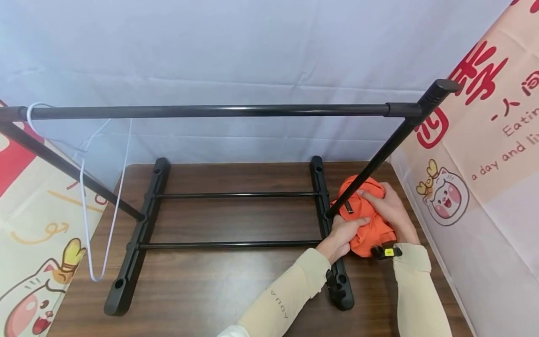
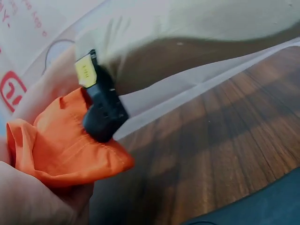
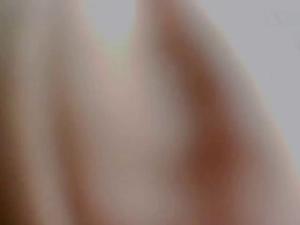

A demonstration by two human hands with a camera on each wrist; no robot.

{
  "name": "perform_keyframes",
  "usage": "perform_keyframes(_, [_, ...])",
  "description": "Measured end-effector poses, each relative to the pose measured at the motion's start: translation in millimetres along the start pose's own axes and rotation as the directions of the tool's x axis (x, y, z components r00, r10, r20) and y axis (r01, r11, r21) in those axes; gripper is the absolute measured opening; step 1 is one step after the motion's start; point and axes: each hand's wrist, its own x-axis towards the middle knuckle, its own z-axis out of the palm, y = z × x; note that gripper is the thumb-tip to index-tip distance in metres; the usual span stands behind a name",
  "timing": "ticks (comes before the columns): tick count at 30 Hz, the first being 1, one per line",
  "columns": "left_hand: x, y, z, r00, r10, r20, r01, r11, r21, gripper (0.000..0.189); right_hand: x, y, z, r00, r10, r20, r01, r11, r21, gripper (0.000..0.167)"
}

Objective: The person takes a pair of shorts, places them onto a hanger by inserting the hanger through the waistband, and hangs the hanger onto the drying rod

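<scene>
An orange cloth hat (image 1: 364,213) with a small black label is at the right end of the rack, partly behind the slanted post. My left hand (image 1: 342,236) grips its near left side, thumb lying over the cloth. On the far right side, my right hand (image 1: 391,208) holds the hat, its thumb across the top and its other fingers hidden. In the left wrist view, a stitched fold of the hat (image 2: 75,140) hangs between the hands, beside the black camera (image 2: 104,105) on the right wrist. Only blurred skin fills the right wrist view.
A black rack with a top bar (image 1: 219,111) and two low rails stands on the wooden table (image 1: 236,285). A white hanger (image 1: 86,220) hangs at the bar's left end. Behind is a pale cloth wall (image 1: 236,51); printed sheets flank both sides.
</scene>
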Motion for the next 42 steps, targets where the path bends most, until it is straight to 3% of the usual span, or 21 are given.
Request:
perform_keyframes(5, [-9.4,14.1,2.5,0.995,0.048,0.088,-0.052,0.998,0.045,0.044,-21.6,-11,-10,0.992,0.006,-0.127,-0.003,1.0,0.022,0.076])
perform_keyframes(9, [-25.3,24.8,3.3,0.993,0.064,0.096,-0.077,0.987,0.142,0.046,-44.1,-17,-12,0.976,0.077,-0.202,-0.062,0.995,0.08,0.075])
perform_keyframes(14, [-47.3,34.3,1.4,0.987,0.078,0.137,-0.112,0.96,0.257,0.051,-73.8,-27,-13,0.944,0.148,-0.296,-0.095,0.978,0.186,0.065])
perform_keyframes(19, [-68.8,42.2,-7.0,0.968,0.112,0.225,-0.182,0.931,0.318,0.055,-101.2,-41,-11,0.909,0.212,-0.36,-0.121,0.958,0.259,0.064])
perform_keyframes(23, [-86.4,51.9,-23.6,0.93,0.14,0.341,-0.263,0.9,0.347,0.06,-123.2,-54,2,0.856,0.18,-0.484,-0.043,0.959,0.281,0.063])
perform_keyframes(27, [-104.0,61.0,-51.1,0.875,0.157,0.457,-0.346,0.863,0.367,0.061,-147.2,-67,29,0.761,0.067,-0.645,0.145,0.952,0.271,0.061])
perform_keyframes(31, [-113.6,64.8,-83.1,0.824,0.205,0.529,-0.431,0.832,0.349,0.063,-166.7,-80,57,0.686,-0.03,-0.727,0.327,0.905,0.272,0.063])
perform_keyframes(33, [-115.2,65.4,-98.5,0.815,0.245,0.525,-0.477,0.798,0.369,0.068,-172.2,-87,70,0.666,-0.066,-0.743,0.397,0.875,0.279,0.064])
perform_keyframes(35, [-115.3,66.1,-112.6,0.81,0.284,0.513,-0.515,0.762,0.393,0.075,-174.9,-93,81,0.658,-0.102,-0.746,0.457,0.842,0.288,0.065])
perform_keyframes(38, [-112.9,68.5,-130.5,0.782,0.337,0.525,-0.575,0.716,0.397,0.077,-175.8,-102,97,0.677,-0.146,-0.721,0.499,0.811,0.305,0.067])
perform_keyframes(40, [-111.4,70.0,-140.7,0.757,0.373,0.537,-0.607,0.706,0.364,0.075,-175.9,-107,107,0.7,-0.181,-0.691,0.516,0.797,0.314,0.067])
perform_keyframes(42, [-110.6,70.0,-150.8,0.745,0.426,0.513,-0.63,0.701,0.333,0.073,-176.4,-112,117,0.715,-0.231,-0.66,0.543,0.778,0.316,0.068])
